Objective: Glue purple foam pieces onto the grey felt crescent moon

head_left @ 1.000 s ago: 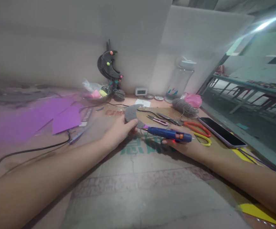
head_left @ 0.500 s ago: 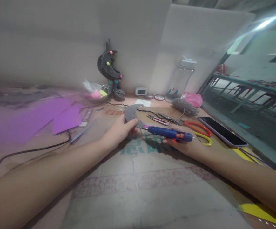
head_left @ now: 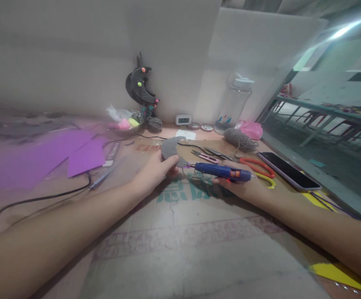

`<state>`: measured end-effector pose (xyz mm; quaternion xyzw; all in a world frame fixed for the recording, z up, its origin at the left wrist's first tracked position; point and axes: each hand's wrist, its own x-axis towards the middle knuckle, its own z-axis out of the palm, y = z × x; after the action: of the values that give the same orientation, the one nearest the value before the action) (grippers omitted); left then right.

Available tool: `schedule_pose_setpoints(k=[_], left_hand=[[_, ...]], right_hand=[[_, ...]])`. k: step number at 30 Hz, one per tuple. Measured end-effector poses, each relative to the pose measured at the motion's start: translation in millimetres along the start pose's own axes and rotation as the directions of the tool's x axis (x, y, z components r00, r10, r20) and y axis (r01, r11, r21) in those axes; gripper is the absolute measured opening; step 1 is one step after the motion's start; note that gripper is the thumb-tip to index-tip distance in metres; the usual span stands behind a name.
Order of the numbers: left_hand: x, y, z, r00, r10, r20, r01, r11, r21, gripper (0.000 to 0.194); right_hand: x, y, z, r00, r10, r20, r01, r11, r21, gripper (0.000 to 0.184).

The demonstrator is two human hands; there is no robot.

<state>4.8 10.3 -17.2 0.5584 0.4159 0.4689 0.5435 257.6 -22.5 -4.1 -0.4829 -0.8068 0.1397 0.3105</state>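
My left hand point(head_left: 158, 168) pinches a grey crescent moon point(head_left: 170, 150) between thumb and fingers, its curve standing above the thumb. My right hand point(head_left: 233, 182) is wrapped round a blue hot glue gun point(head_left: 217, 170) with a small red light showing beneath its body. The gun points left, and its nozzle is at the lower tip of the crescent. A bit of purple shows at that tip. The fingers under the gun are partly hidden.
Behind the hands lie thread snips point(head_left: 205, 156), pliers point(head_left: 219, 153) with red handles and a ball of grey yarn point(head_left: 240, 139). A phone point(head_left: 289, 170) lies right, purple sheets point(head_left: 87, 155) left. A decorated dark moon point(head_left: 139, 86) and a bottle point(head_left: 234, 104) stand at the back.
The glue gun's nozzle has shifted slightly relative to the crescent's lower tip, and less purple shows there. Both hands keep their hold. The whole view has moved a little.
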Motion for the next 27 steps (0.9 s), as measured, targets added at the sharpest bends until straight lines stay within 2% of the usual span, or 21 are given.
schedule_pose_setpoints(k=[18, 21, 23, 25, 27], left_hand=[[-1, 0, 0.2, 1.000, -0.004, -0.025, 0.004, 1.000, 0.028, 0.014], [-1, 1, 1.2, 0.999, -0.015, -0.030, 0.016, 1.000, 0.018, 0.014], [-1, 1, 1.8, 0.999, -0.023, -0.043, 0.023, 1.000, 0.005, 0.016], [0, 0, 2.1, 0.998, -0.021, -0.057, 0.021, 1.000, -0.003, 0.018], [1, -2, 2.1, 0.998, -0.005, -0.070, 0.005, 1.000, -0.003, 0.020]], right_hand=[[1, 10, 4, 0.999, 0.030, -0.041, -0.031, 0.999, -0.009, 0.023], [7, 8, 1, 0.988, 0.063, -0.139, -0.058, 0.997, 0.041, 0.025], [11, 6, -4, 0.969, 0.132, -0.209, -0.120, 0.990, 0.071, 0.028], [16, 4, -13, 0.951, 0.195, -0.241, -0.179, 0.980, 0.090, 0.035], [21, 2, -22, 0.942, 0.210, -0.261, -0.180, 0.975, 0.133, 0.038]])
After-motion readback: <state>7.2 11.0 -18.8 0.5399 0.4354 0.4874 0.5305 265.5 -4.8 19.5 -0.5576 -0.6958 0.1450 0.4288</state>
